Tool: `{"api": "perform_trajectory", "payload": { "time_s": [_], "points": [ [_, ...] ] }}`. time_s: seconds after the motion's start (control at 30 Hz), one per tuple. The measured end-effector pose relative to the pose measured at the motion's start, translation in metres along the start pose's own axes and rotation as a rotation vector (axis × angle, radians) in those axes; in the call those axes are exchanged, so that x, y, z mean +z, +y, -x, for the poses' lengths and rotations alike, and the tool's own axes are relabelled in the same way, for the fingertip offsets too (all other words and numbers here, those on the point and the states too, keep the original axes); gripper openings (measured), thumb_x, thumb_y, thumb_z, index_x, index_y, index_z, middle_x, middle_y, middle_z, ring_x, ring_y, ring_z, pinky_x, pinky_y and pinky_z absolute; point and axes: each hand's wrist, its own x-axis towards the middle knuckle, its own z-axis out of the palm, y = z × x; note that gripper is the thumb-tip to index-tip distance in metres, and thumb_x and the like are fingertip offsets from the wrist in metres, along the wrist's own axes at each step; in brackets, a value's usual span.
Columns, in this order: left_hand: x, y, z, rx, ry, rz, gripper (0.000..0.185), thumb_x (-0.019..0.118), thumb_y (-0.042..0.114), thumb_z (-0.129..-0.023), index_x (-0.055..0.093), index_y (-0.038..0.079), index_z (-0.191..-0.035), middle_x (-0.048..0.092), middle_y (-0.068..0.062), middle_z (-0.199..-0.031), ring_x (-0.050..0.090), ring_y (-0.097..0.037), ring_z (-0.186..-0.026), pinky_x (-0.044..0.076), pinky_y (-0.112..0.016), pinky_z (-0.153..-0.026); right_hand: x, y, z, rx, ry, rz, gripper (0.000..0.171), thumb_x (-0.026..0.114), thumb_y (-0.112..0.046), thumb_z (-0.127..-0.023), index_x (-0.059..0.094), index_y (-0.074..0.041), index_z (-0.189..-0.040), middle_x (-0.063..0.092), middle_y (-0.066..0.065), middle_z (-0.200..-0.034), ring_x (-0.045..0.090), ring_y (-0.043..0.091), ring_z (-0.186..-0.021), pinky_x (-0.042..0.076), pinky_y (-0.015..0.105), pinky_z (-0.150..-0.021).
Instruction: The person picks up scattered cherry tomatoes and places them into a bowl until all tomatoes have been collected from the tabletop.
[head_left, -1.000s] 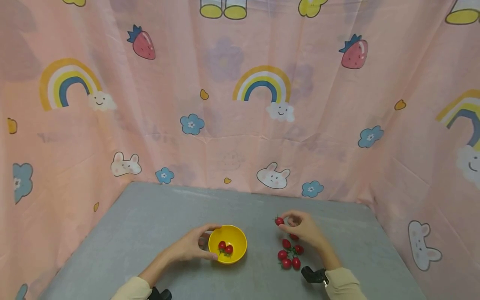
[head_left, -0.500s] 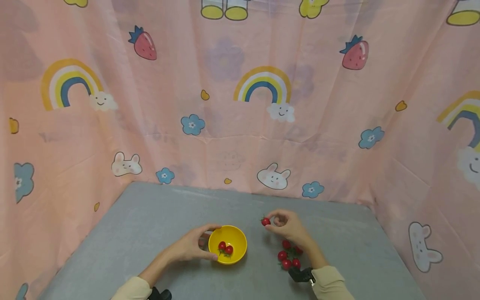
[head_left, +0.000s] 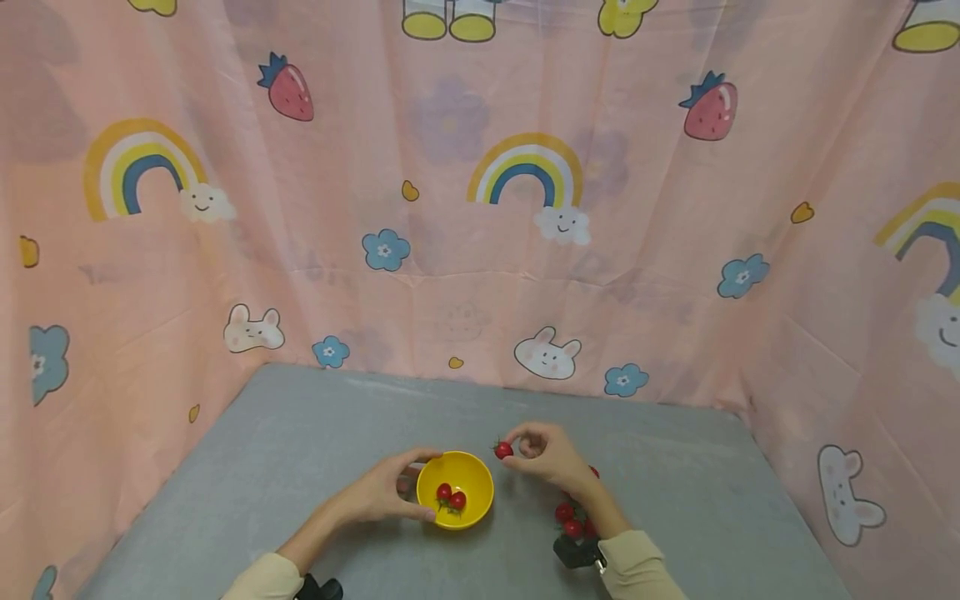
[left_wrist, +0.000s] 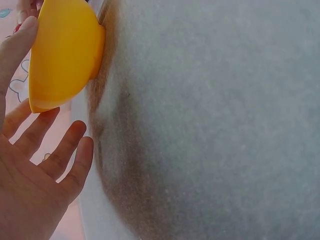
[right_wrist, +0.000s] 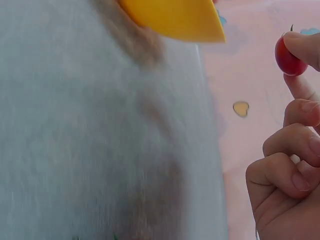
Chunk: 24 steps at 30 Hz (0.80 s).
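Note:
A small yellow bowl (head_left: 465,477) sits on the grey table (head_left: 315,433) with two cherry tomatoes (head_left: 451,497) inside. My left hand (head_left: 386,490) holds the bowl (left_wrist: 62,55) by its left side, thumb at the near rim and fingers round the far side. My right hand (head_left: 543,454) pinches one cherry tomato (head_left: 503,450) between thumb and forefinger, just right of the bowl's rim and above the table. The same tomato (right_wrist: 288,54) shows at the fingertips (right_wrist: 305,47) in the right wrist view, with the bowl (right_wrist: 172,19) beyond. A few loose cherry tomatoes (head_left: 572,518) lie under my right forearm.
Pink cartoon-print cloth (head_left: 480,208) walls the table at the back and both sides. A dark wrist-mounted camera (head_left: 576,552) sits at my right cuff, another (head_left: 318,588) at my left.
My right hand has carried the pinched tomato leftward from above the loose pile to the bowl's right rim. The left hand and bowl have stayed put.

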Motion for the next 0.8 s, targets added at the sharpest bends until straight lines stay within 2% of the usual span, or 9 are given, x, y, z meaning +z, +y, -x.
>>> {"api": "perform_trajectory", "payload": {
  "time_s": [0.17,0.4,0.8],
  "points": [
    [0.0,0.0,0.0,0.011,-0.001,0.004,0.074,0.085,0.028,-0.086,0.049,0.013,-0.148,0.052,-0.009,-0.146,0.057,-0.031,-0.121,0.051,-0.045,-0.097,0.011,-0.003,-0.004,-0.03,-0.077,-0.017,0.019,0.082,-0.01,-0.087,0.073,-0.011,-0.103,0.049,0.001,-0.072,0.045,0.013,-0.063,0.037,0.021,-0.054],
    [0.001,-0.001,0.0,0.012,-0.008,-0.005,0.074,0.085,0.029,-0.086,0.048,0.015,-0.149,0.051,-0.006,-0.146,0.057,-0.029,-0.12,0.052,-0.043,-0.097,0.02,-0.004,-0.005,0.03,-0.178,-0.046,0.019,0.082,-0.015,-0.088,0.072,-0.01,-0.105,0.048,0.002,-0.071,0.046,0.014,-0.063,0.038,0.022,-0.054],
    [0.0,0.0,0.0,0.017,-0.007,0.039,0.074,0.085,0.025,-0.086,0.048,0.012,-0.148,0.051,-0.009,-0.146,0.058,-0.031,-0.12,0.051,-0.046,-0.097,0.021,-0.003,-0.003,0.046,-0.21,-0.047,0.019,0.08,-0.01,-0.089,0.073,-0.007,-0.106,0.049,-0.001,-0.071,0.046,0.013,-0.064,0.04,0.022,-0.057]
  ]
}}
